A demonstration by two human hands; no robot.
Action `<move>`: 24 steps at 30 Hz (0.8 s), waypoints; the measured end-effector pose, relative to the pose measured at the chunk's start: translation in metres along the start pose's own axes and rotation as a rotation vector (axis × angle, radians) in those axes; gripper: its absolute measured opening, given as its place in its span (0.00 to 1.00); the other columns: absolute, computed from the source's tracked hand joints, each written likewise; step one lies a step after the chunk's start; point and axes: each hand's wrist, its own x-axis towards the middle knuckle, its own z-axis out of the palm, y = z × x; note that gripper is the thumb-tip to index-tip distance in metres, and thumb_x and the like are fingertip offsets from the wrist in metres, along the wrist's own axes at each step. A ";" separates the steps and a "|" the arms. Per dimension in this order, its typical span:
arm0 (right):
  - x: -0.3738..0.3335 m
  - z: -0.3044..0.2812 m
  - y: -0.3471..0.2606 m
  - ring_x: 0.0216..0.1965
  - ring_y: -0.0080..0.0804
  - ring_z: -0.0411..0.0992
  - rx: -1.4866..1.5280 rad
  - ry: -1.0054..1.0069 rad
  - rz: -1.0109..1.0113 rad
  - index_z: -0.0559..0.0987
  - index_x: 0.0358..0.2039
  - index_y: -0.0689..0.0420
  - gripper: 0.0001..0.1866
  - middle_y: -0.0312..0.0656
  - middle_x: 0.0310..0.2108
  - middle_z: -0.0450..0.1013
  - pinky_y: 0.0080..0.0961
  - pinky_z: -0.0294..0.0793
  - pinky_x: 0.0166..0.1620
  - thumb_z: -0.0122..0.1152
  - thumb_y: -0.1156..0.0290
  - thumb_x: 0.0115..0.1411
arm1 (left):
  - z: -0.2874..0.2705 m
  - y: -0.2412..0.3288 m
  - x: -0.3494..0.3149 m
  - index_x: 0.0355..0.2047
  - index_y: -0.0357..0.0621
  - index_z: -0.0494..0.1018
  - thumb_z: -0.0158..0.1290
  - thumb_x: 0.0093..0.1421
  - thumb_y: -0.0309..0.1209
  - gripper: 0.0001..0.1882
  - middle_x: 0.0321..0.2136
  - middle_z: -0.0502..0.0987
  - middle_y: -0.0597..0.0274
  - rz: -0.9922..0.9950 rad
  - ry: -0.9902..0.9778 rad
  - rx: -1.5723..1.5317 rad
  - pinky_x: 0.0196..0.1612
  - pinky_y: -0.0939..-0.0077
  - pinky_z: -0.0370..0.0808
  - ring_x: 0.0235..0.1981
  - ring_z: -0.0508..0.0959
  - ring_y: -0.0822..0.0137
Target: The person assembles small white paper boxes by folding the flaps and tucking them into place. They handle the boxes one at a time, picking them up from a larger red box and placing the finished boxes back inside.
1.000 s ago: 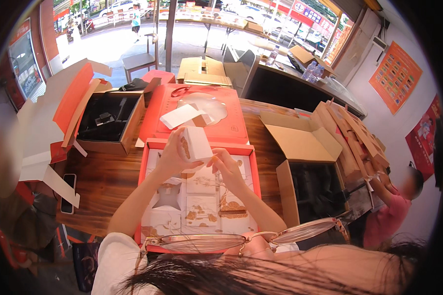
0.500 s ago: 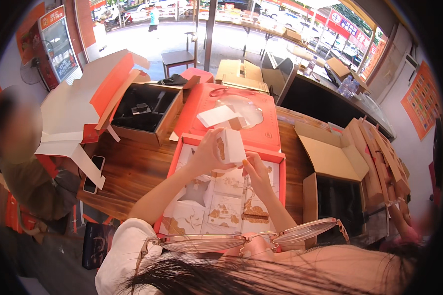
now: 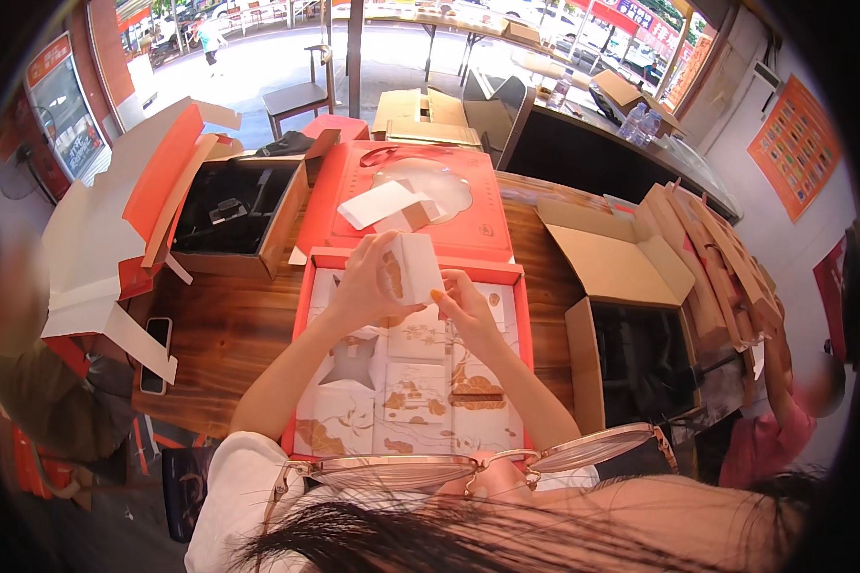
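Observation:
A small white carton (image 3: 417, 267) with a gold pattern is held up in front of me, tilted. My left hand (image 3: 358, 285) wraps round its left side. At the carton's lower right edge, the thumb and fingers of my right hand (image 3: 468, 310) are closed together. Below both hands is an open red gift box (image 3: 523, 329), packed with several white cartons (image 3: 418, 393) bearing gold drawings. One slot in its left part shows a grey star-shaped gap (image 3: 352, 361). Behind it lies the red lid (image 3: 330, 205) with a clear window, and folded white card (image 3: 373, 204) rests on top.
Left on the wooden table (image 3: 210, 315) are a phone (image 3: 156, 355), a large opened white-and-red carton (image 3: 105, 229) and a black-lined box (image 3: 291, 205). To the right stand an open brown box (image 3: 607, 253) and stacked flat cartons (image 3: 707, 258). People are at both sides.
The view has swung a little to the right, so the scene sits farther left. Both hands still hold the small carton, which has turned slightly. More of a person in pink shows at right.

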 end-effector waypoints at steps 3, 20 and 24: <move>0.001 0.002 -0.001 0.28 0.18 0.66 -0.016 0.005 0.010 0.68 0.46 0.60 0.19 0.35 0.30 0.70 0.17 0.66 0.31 0.56 0.61 0.60 | -0.004 0.005 0.000 0.55 0.46 0.58 0.71 0.31 0.39 0.50 0.42 0.66 0.56 0.007 -0.049 0.010 0.46 0.61 0.67 0.44 0.68 0.57; -0.002 0.003 0.001 0.37 0.26 0.71 -0.267 0.061 -0.059 0.62 0.56 0.60 0.28 0.42 0.38 0.71 0.21 0.70 0.38 0.60 0.69 0.57 | -0.011 0.023 -0.002 0.55 0.48 0.62 0.67 0.33 0.36 0.45 0.47 0.66 0.59 0.226 -0.175 0.372 0.55 0.61 0.61 0.50 0.64 0.55; -0.004 0.005 -0.004 0.38 0.28 0.73 -0.338 0.057 -0.035 0.58 0.60 0.58 0.31 0.44 0.39 0.72 0.22 0.71 0.38 0.58 0.71 0.58 | -0.013 0.024 -0.004 0.54 0.47 0.62 0.67 0.33 0.35 0.45 0.47 0.66 0.58 0.219 -0.177 0.341 0.55 0.62 0.61 0.51 0.64 0.56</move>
